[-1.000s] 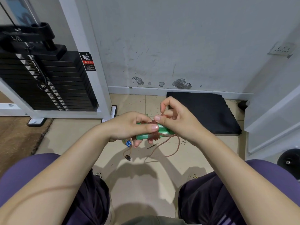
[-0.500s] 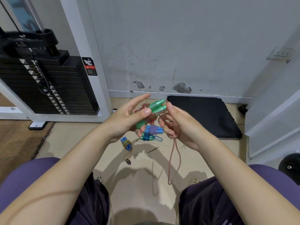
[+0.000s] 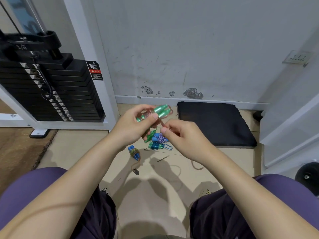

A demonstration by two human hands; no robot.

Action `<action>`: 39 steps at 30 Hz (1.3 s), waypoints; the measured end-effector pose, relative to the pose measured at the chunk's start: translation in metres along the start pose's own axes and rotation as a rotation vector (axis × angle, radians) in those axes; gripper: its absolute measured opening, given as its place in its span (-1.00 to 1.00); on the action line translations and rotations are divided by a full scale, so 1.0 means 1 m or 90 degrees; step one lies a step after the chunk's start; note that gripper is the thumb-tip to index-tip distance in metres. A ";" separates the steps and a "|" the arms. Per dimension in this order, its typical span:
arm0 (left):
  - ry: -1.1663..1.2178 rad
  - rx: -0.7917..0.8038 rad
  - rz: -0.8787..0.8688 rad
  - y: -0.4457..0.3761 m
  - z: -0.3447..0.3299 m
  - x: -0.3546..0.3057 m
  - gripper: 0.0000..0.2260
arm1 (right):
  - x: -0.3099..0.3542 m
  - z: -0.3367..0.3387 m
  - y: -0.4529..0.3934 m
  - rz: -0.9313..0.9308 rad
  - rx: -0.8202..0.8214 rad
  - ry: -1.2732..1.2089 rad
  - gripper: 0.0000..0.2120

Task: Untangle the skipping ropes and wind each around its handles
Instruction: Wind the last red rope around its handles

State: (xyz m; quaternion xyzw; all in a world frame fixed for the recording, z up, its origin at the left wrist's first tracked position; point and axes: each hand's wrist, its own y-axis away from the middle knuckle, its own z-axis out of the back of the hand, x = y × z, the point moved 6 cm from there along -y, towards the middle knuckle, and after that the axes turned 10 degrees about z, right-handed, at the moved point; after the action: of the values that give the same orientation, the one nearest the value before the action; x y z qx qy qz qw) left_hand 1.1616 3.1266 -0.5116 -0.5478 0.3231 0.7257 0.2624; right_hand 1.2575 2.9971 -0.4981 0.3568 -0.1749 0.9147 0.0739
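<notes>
left hand (image 3: 131,128) grips two green handles (image 3: 159,111) | right hand (image 3: 183,137) pinches pink rope (image 3: 159,122) | three wound bundles (image 3: 158,139) on floor

Left hand (image 3: 133,125) holds green handles (image 3: 159,111); right hand (image 3: 183,135) pinches brown rope (image 3: 159,122).

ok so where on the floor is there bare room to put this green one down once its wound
Bare tile lies left of the blue handles, toward the weight stack, and near you between your knees. The black mat to the right is also free. It is crowded under your hands: wound ropes sit there, and the loose brown rope trails below the right hand.
</notes>
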 end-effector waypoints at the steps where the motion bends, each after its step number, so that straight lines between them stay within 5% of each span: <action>1: -0.048 0.014 0.005 0.001 -0.002 0.001 -0.83 | 0.002 0.002 0.000 0.031 0.001 0.059 -0.74; 6: -0.158 0.271 0.065 0.011 -0.022 0.011 -0.83 | 0.004 0.021 -0.005 0.127 -0.040 0.095 -0.79; 10: -0.097 0.347 0.080 0.017 -0.029 0.007 -0.78 | -0.004 0.019 -0.006 0.072 -0.050 -0.033 -0.84; 23: -0.117 0.179 0.094 0.018 -0.030 0.002 -0.83 | -0.019 0.003 -0.004 -0.039 -0.043 -0.301 -0.76; 28: -0.093 0.151 0.058 0.020 -0.029 -0.003 -0.86 | -0.020 0.007 -0.004 -0.052 -0.050 -0.292 -0.74; 34: -0.028 0.159 0.022 0.022 -0.026 -0.010 -0.55 | -0.021 0.009 -0.002 -0.079 -0.060 -0.349 -0.83; 39: -0.014 0.154 0.006 0.018 -0.022 -0.006 -0.58 | -0.019 0.012 -0.002 -0.054 -0.084 -0.354 -0.82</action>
State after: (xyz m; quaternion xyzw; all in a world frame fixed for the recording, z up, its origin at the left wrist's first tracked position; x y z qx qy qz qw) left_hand 1.1640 3.0982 -0.5067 -0.5023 0.4081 0.6887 0.3269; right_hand 1.2797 2.9945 -0.5019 0.5952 -0.2323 0.7647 0.0840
